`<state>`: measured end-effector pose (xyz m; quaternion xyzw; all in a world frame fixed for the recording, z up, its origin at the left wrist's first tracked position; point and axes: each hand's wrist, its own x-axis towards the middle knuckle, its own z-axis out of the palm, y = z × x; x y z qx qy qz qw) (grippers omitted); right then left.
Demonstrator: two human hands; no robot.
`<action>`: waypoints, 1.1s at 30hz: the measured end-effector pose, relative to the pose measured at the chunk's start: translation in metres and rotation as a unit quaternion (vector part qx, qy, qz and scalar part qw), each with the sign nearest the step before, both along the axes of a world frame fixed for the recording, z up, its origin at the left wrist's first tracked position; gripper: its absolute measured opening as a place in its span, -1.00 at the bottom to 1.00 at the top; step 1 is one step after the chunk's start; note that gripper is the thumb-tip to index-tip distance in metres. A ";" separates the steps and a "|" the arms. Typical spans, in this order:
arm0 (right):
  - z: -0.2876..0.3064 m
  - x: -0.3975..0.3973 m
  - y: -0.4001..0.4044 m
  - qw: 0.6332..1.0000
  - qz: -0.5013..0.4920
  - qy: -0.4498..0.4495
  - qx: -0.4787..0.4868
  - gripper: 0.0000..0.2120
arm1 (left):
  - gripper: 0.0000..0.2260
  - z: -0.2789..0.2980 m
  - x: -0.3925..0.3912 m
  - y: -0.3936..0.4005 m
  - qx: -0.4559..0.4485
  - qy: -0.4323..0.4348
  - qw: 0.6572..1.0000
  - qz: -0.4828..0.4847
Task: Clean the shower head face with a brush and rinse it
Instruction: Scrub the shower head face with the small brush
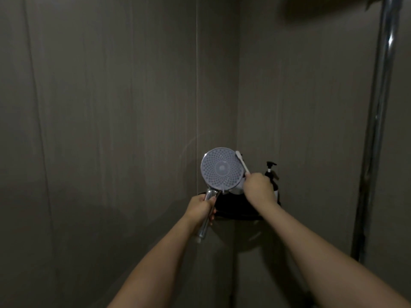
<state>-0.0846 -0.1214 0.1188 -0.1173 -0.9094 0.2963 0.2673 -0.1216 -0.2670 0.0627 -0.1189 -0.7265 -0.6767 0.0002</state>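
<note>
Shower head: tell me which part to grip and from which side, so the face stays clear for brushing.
Grip the shower head by its chrome handle, which hangs below the round face, coming from below and the left as the left hand does. The slim handle suits curled fingers and leaves the nozzle face turned to the camera, open to the brush held by the right hand.

I am counting from my remote seat:
shower heads (222, 168): one
brushes (242, 162): one
hands: two, left (200, 208), right (258, 187)
pump bottles (271, 174): one
chrome pipes (375, 130): one
</note>
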 end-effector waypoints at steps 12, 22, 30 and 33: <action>-0.007 -0.001 -0.006 0.994 0.059 0.022 0.090 -0.71 | -0.78 -0.002 0.000 0.005 0.014 -0.008 1.000 -0.003; -0.020 0.001 -0.002 0.994 0.067 0.012 0.083 -0.70 | -0.78 -0.005 -0.002 0.010 0.013 -0.015 1.000 -0.011; -0.027 0.004 0.016 0.997 -0.006 0.011 0.073 -0.71 | -0.79 -0.007 -0.004 0.005 0.017 -0.021 1.000 -0.008; -0.040 0.004 -0.007 0.987 0.049 0.001 0.153 -0.72 | -0.77 -0.005 -0.006 0.005 0.029 -0.022 0.999 -0.008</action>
